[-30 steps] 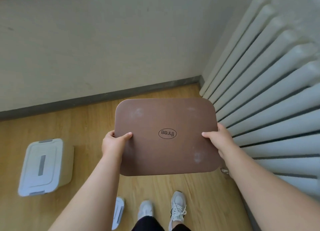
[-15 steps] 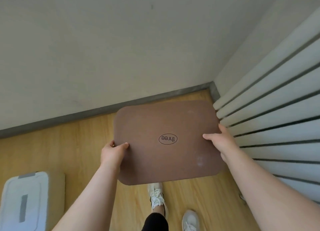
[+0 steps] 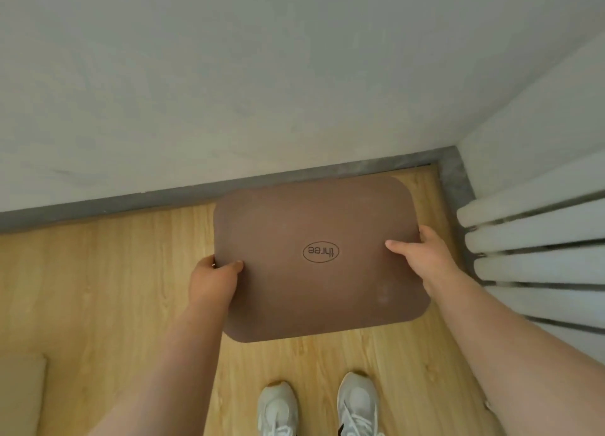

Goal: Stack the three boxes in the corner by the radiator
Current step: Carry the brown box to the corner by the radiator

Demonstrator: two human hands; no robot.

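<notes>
A pale wall (image 3: 262,75) fills the upper half of the frame, with a grey skirting board (image 3: 131,203) along its foot. Wood-look flooring (image 3: 98,288) covers the lower half. A white radiator (image 3: 540,239) runs down the right edge. At centre, near the corner, is a brown box (image 3: 314,258), its lid facing up with an oval "three" logo (image 3: 320,251). The left hand (image 3: 212,281) clasps its left edge, thumb on top; the right hand (image 3: 422,255) clasps its right edge likewise. White trainers (image 3: 317,406) show at bottom centre.
</notes>
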